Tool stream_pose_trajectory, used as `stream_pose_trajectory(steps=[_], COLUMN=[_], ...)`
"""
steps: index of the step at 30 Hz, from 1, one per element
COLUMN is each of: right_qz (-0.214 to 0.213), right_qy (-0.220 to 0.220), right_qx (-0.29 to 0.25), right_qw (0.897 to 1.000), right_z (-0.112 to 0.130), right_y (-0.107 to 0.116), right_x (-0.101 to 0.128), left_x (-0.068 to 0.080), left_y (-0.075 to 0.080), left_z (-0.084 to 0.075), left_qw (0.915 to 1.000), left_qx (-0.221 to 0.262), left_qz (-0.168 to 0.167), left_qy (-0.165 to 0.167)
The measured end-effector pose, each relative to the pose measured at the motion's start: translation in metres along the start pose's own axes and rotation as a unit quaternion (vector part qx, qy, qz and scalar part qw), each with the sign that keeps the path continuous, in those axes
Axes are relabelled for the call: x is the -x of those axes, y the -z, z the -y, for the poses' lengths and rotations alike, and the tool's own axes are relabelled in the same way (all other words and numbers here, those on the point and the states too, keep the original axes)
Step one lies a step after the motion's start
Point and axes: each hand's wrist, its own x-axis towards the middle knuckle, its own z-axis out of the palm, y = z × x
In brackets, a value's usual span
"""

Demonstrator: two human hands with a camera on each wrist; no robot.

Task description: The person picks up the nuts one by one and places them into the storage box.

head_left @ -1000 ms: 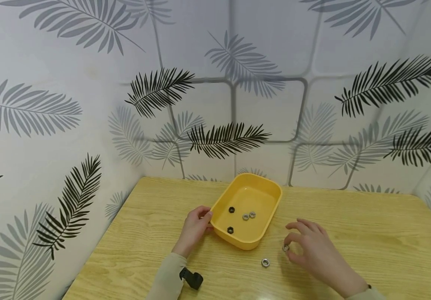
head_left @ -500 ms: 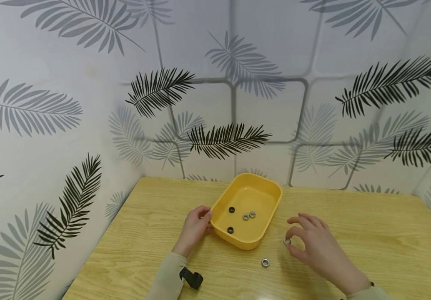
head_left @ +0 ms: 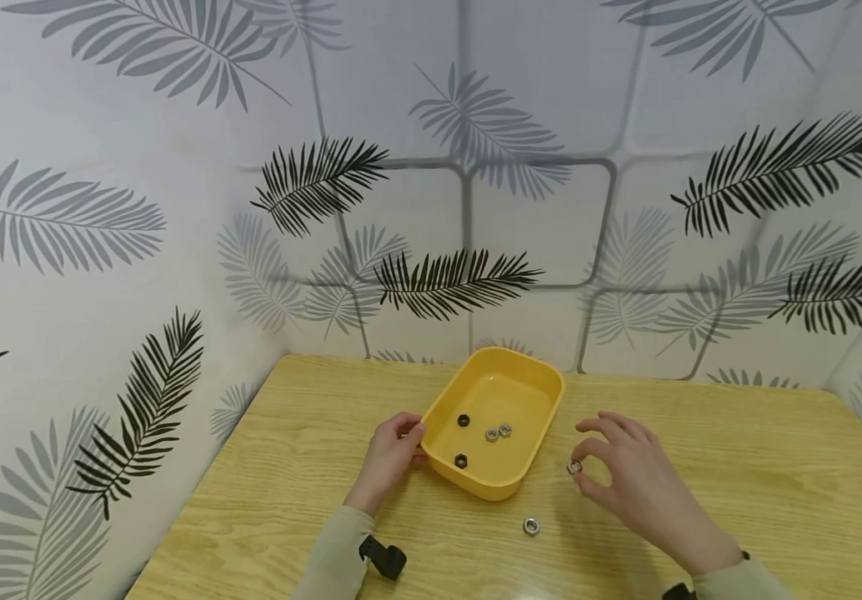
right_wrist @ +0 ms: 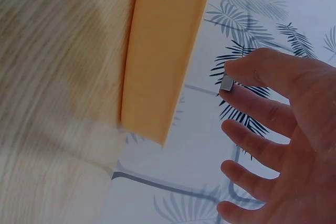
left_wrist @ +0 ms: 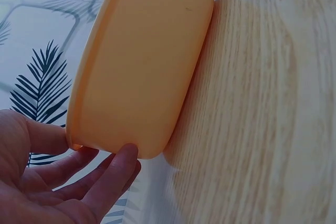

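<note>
Right hand (head_left: 629, 471) is up off the surface (head_left: 739, 467), thumb and forefinger pinching a small silver hex nut (head_left: 574, 467), bright metal with flat facets; the right wrist view shows the nut (right_wrist: 227, 83) caught between the two fingertips, the other fingers spread loosely. It hangs just to the right of the yellow tray (head_left: 543, 392), apart from its wall. Left hand (head_left: 389, 454) is pressed against the tray's left end, thumb on the rim and fingers curled under the edge, gripping it (the left wrist view shows the fingers (left_wrist: 113, 174) tucked beneath the smooth, matte plastic underside (left_wrist: 142, 61)).

The tray is a shallow rounded rectangle, glossy inside. In it lie two black hex nuts (head_left: 463, 420) (head_left: 461, 459) toward the left and two silver hex nuts (head_left: 492, 434) (head_left: 505, 429) side by side, touching, near the middle. One more silver nut (head_left: 531, 525) lies flat on the surface in front of the tray, near the right hand. A black strap clip (head_left: 383, 557) sits at the left sleeve (head_left: 333, 554), which is pale beige.

The surface is light wood-grain, yellowish, smooth laminate. Around it stand walls (head_left: 101, 208) papered in white with grey and black palm fronds and a soft grey rounded grid.
</note>
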Motion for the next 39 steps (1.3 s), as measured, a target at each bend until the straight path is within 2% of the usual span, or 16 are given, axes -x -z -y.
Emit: stream_pose_trajectory(steps=[15, 34, 39], right_qz=[-0.02, -0.049, -0.045], right_qy=[0.013, 0.006, -0.003], right_qx=[-0.006, -0.016, -0.022], right_qw=[1.0, 0.999, 0.999], right_z=[0.0, -0.004, -0.005], right_y=[0.007, 0.001, -0.001], right_x=[-0.008, -0.019, -0.022], left_x=[0.001, 0.006, 0.008], left_y=[-0.001, -0.003, -0.003], left_z=[0.003, 0.007, 0.007], left_qw=[0.9999, 0.9998, 0.9997], left_qx=[-0.006, -0.004, -0.009], left_qz=[-0.004, -0.006, -0.008], left_qy=[-0.012, -0.019, -0.021])
